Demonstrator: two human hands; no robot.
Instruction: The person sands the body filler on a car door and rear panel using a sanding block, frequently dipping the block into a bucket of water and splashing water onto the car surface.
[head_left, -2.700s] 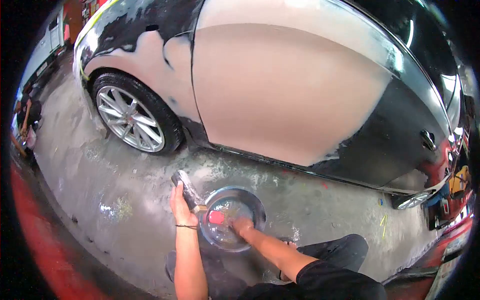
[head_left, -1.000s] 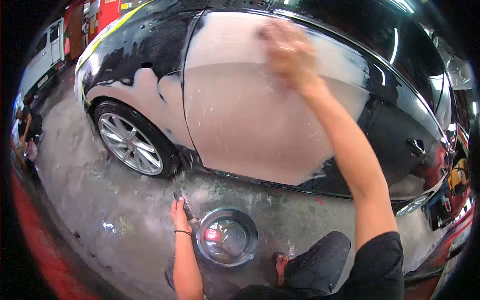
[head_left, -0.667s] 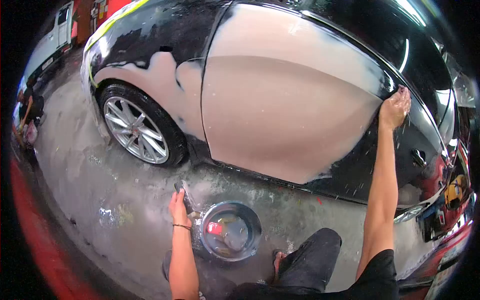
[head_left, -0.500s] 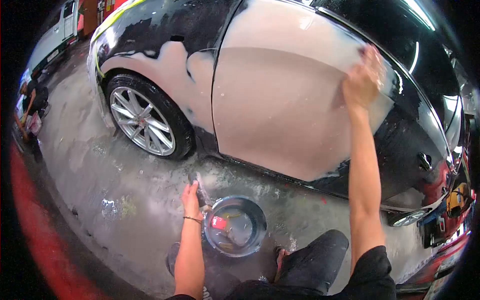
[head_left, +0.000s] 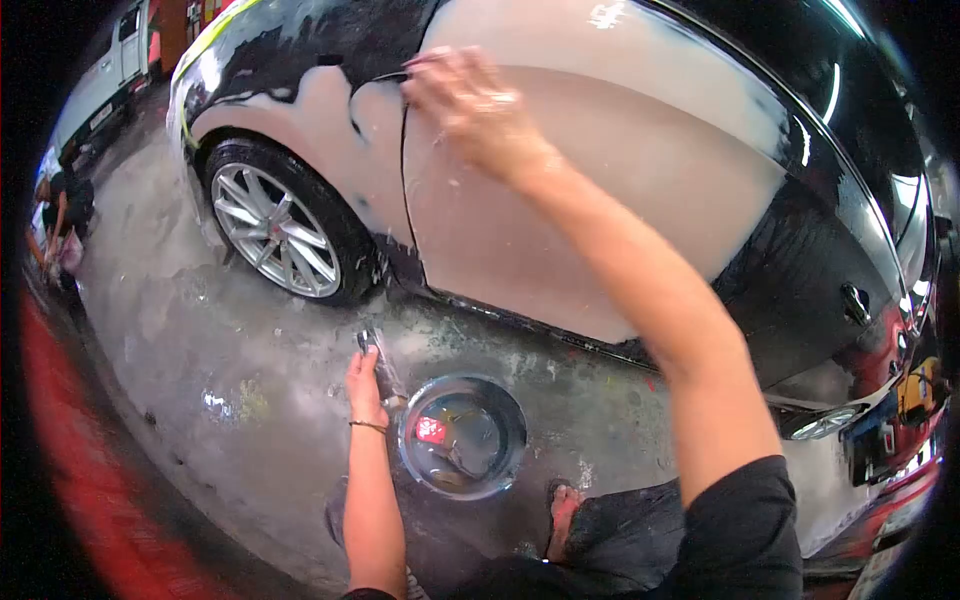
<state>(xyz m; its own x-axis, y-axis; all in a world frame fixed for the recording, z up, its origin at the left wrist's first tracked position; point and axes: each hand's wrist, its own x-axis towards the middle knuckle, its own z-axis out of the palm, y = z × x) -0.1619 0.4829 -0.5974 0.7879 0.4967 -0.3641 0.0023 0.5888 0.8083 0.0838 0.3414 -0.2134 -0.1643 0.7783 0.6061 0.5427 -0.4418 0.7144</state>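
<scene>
The right hand point(head_left: 470, 105), spread flat and holding nothing I can make out, wets the putty-coated door point(head_left: 590, 190) at 12 o'clock. The left hand point(head_left: 365, 385) grips a sanding block point(head_left: 372, 352) on the floor beside the basin point(head_left: 462, 436) at 6 o'clock. Best spread water evenly in long, light passes

Black short-sleeved shirt, sleeve ends above the elbow. Dark trousers. Thin dark band on wrist of left hand point(head_left: 365, 388). Right hand point(head_left: 470, 105) bare, wet. Barefoot.

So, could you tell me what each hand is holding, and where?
Left hand grips a dark block at its lower end; right hand lies on the car door, anything under it hidden.
</scene>
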